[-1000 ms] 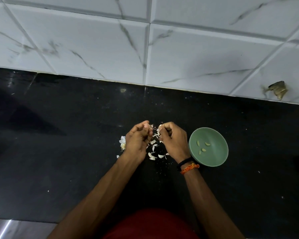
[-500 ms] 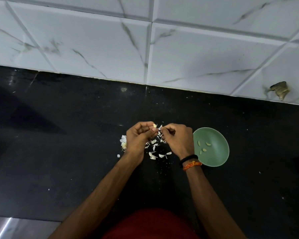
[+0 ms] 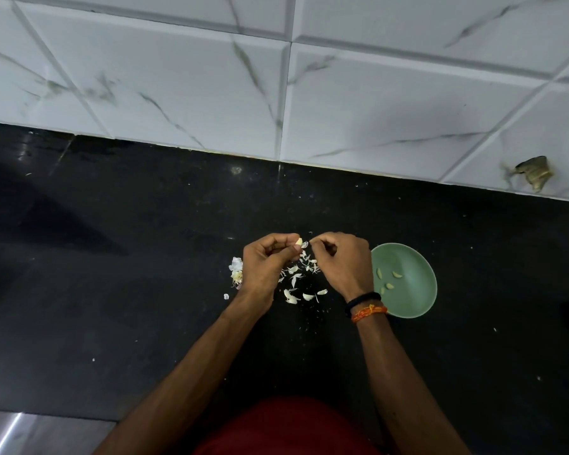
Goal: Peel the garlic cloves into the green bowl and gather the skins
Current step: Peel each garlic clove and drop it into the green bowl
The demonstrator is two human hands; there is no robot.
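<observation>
Black counter (image 3: 112, 290), tiled wall behind. Left hand (image 3: 266, 261) pinches clove (image 3: 298, 241); right hand (image 3: 342, 261) pinches its skin (image 3: 305, 244). Bowl (image 3: 421, 290) just right. Risk: clove slips into skins (image 3: 296, 284); flakes scatter.

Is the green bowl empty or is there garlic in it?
Not empty. The green bowl holds four peeled cloves near its middle; most of its inside is bare.

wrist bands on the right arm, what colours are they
One black, one orange wrist bands, clearest in the head view.
</observation>
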